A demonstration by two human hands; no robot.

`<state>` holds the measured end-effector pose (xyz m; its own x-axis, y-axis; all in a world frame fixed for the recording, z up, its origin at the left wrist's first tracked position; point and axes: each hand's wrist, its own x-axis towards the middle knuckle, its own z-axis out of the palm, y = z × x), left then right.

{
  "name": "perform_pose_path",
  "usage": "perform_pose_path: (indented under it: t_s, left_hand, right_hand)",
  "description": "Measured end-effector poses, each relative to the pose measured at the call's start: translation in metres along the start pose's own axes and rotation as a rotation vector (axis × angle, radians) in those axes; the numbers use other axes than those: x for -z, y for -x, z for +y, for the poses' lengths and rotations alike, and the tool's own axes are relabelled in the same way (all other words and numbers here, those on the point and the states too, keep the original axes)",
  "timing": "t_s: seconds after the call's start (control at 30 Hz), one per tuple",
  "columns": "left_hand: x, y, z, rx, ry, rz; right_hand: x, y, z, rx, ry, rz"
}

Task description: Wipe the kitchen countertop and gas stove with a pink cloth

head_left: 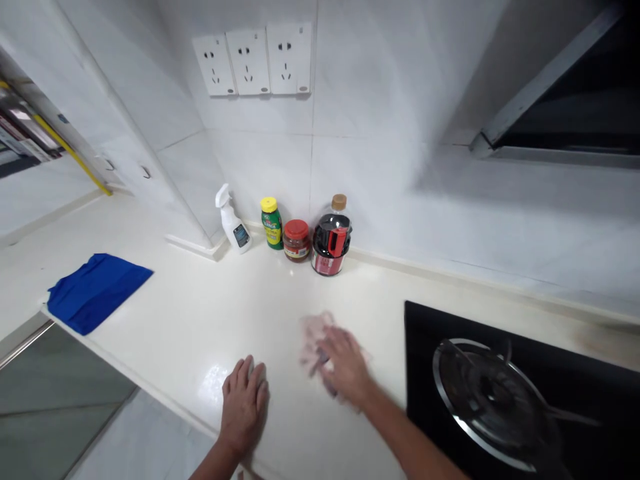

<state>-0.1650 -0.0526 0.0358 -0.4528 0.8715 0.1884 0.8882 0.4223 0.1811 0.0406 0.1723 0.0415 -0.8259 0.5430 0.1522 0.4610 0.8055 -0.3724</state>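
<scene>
My right hand presses a pinkish cloth against the white countertop, and both are smeared by motion. The cloth spreads out past my fingertips. To the left, my left hand rests palm down on the counter near its front edge, fingers stretched forward and holding nothing. Beyond my right hand, along the wall, stand a large dark bottle with a brown cap, a red-lidded jar and a green bottle with a yellow cap.
A white spray bottle leans in the wall corner. On the far left lies a folded blue cloth by the counter's edge. A black gas stove is set in at the right, below a dark range hood. Wall sockets sit above.
</scene>
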Motion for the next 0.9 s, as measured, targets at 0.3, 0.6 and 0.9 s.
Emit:
perform_pose_path:
  t_s: [0.3, 0.6, 0.9]
  left_hand:
    - [0.005, 0.001, 0.002, 0.003, 0.136, 0.023]
    - [0.010, 0.009, -0.044, -0.004, 0.539, 0.152]
    - [0.063, 0.066, -0.160, 0.250, 0.657, 0.067]
  right_hand:
    - [0.011, 0.033, 0.045, -0.450, 0.272, 0.372]
    - [-0.050, 0.204, -0.113, -0.489, 0.223, 0.423]
    - [-0.058, 0.081, -0.161, -0.646, 0.202, 0.363]
